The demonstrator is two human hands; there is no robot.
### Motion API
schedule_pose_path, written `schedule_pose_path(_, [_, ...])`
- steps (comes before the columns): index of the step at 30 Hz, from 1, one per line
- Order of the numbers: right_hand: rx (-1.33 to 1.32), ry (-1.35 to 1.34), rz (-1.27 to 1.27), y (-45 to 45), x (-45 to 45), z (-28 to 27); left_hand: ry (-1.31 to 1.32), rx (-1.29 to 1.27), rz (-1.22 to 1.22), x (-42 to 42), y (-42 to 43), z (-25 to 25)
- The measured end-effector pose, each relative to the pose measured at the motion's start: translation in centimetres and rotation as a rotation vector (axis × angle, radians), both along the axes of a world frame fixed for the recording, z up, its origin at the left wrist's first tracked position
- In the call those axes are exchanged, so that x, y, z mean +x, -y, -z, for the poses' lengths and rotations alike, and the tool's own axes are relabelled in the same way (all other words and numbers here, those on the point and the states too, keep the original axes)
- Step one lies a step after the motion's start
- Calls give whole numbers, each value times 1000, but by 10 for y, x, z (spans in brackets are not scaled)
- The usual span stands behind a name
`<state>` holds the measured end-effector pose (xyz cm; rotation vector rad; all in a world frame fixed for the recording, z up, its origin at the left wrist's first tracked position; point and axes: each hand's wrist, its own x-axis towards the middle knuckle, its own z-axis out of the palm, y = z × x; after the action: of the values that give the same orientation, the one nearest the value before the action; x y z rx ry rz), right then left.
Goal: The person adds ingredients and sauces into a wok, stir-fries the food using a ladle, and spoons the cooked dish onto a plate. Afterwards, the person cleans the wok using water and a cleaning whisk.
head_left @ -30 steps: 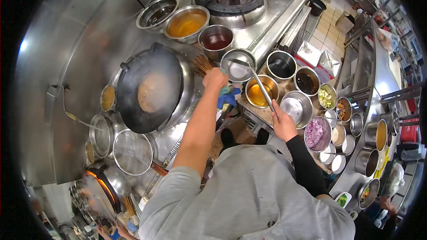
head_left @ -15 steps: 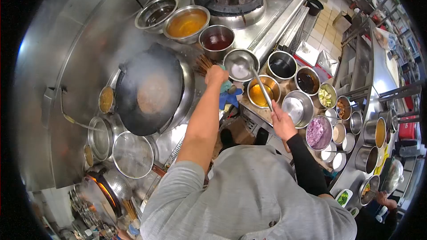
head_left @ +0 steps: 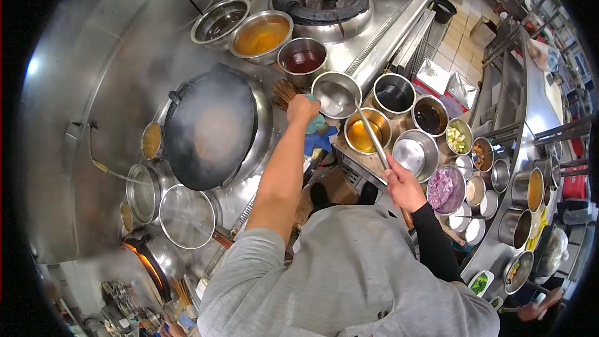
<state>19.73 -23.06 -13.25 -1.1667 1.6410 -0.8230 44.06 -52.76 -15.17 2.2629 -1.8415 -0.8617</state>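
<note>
My right hand (head_left: 405, 186) is closed around the long handle of a ladle (head_left: 372, 132). The handle slants up to the rim of a steel pot (head_left: 329, 90); I cannot make out the ladle's bowl clearly. My left hand (head_left: 303, 110) is stretched forward, fingers wrapped at the end of a bamboo wok brush (head_left: 285, 92), partly hiding it. Teal cloth (head_left: 317, 123) lies just under that hand. Left of my arm, a large blackened wok (head_left: 187, 143) steams, with something pale brown in its middle. A pot of amber liquid (head_left: 362, 138) sits below the ladle handle.
Bowls of dark and orange liquid (head_left: 257, 36) and a pot of red liquid (head_left: 302, 62) stand behind the wok. A mesh strainer (head_left: 186, 218) rests nearer me. Chopped purple onion (head_left: 444, 188) and several seasoning pots fill the right side. A co-worker's hand (head_left: 541, 304) shows lower right.
My right hand has drawn back towards my body and slightly right, pulling the ladle handle with it. My left hand has barely moved. Steam over the wok has shifted.
</note>
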Motion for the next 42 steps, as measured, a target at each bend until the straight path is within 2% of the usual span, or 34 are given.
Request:
schedule_pose_path(2, [-189,-133,4,0,-8,-10,-57,-67,5,-3,-2,-3])
schedule_pose_path(6, [54,160,45,-12,-31,-76,-174,-303,11,-5,-23,-8])
schedule_pose_path(9, [43,241,53,-26,-45,-101,-394,-317,-58,7,-54,-32])
schedule_pose_path(12, [38,401,70,-34,-60,-119,-1187,-180,-446,8,-82,-9])
schedule_pose_path(13, [56,456,72,-36,-64,-125,-1167,-235,-457,2,-89,-3])
schedule_pose_path(16, [-8,385,14,-31,-77,-131,-1148,-374,-502,-30,-115,-6])
schedule_pose_path(19, [-13,398,-32,-27,-87,-125,-1235,-333,-627,-25,-137,-28])
schedule_pose_path(22, [19,484,-100,-23,-89,-117,-1017,-457,-662,-12,-163,-32])
schedule_pose_path(23, [26,508,-120,-21,-85,-117,-1085,-459,-689,2,-173,-39])
schedule_pose_path(25, [42,546,-167,-15,-78,-123,-1232,-473,-747,36,-199,-61])
schedule_pose_path(26, [79,593,-197,-13,-73,-125,-1167,-532,-713,56,-215,-69])
schedule_pose_path(32, [176,669,-353,-7,-12,-119,-1116,-824,-1028,180,-318,-130])
schedule_pose_path(37, [217,609,-379,-11,59,-113,-849,-1042,-1176,313,-336,-146])
schedule_pose_path(38, [207,577,-395,-12,77,-116,-849,-1094,-1177,345,-335,-139])
schedule_pose_path(41, [191,555,-381,-20,119,-111,-1011,-1124,-1336,403,-323,-160])
schedule_pose_path(42, [186,541,-385,-24,129,-111,-955,-1070,-1328,446,-319,-139])
